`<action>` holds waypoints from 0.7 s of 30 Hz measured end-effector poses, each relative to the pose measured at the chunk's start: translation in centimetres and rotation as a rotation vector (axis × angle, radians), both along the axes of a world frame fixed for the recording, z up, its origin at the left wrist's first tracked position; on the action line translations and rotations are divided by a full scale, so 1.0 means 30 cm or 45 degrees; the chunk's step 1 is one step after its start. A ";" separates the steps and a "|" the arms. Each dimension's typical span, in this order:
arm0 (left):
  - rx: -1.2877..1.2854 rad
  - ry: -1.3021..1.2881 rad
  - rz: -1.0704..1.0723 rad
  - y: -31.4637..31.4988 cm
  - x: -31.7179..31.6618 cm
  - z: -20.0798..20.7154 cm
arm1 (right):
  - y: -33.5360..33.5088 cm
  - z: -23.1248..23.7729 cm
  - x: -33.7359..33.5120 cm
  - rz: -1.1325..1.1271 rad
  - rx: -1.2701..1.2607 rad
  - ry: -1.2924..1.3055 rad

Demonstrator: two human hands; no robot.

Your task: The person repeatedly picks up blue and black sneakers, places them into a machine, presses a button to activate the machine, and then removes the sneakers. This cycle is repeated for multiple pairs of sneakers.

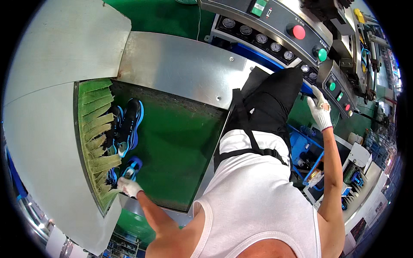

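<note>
My left hand (130, 187), in a white knit glove, is closed on the end of a black-and-blue shoe (132, 167) at the edge of a green strip curtain (95, 129). The curtain partly hides what lies beside that shoe. Farther along the same opening, another black shoe (130, 122) with a bright blue sole rests next to a similar one, half behind the strips. My right hand (319, 109), in a white glove with a hole on its back, is raised beside a control panel (337, 88). Its fingers are apart and nothing shows in them.
A larger panel (275, 19) with a red button, a green button and several gauges stands ahead. A metal housing (43, 116) fills the left, around a green surface (180, 142). At my right is a blue crate (306, 150) with small items.
</note>
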State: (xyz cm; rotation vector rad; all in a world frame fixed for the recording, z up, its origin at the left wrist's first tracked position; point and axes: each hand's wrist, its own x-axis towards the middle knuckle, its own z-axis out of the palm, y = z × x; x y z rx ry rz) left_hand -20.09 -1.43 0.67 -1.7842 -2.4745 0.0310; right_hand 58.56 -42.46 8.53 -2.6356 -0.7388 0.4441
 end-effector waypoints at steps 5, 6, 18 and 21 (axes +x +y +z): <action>-0.010 -0.570 -0.392 -0.186 0.574 0.039 | 0.154 0.063 -0.138 0.071 0.164 0.084; 0.010 -0.607 -0.548 -0.218 0.717 0.060 | 0.205 0.089 -0.181 0.050 0.180 0.142; -0.092 -0.894 -1.504 -0.111 1.413 0.421 | 0.740 0.329 -0.564 0.834 0.332 0.188; -0.201 -1.130 -1.886 -0.234 1.708 0.560 | 0.754 0.160 -0.604 0.346 0.466 0.057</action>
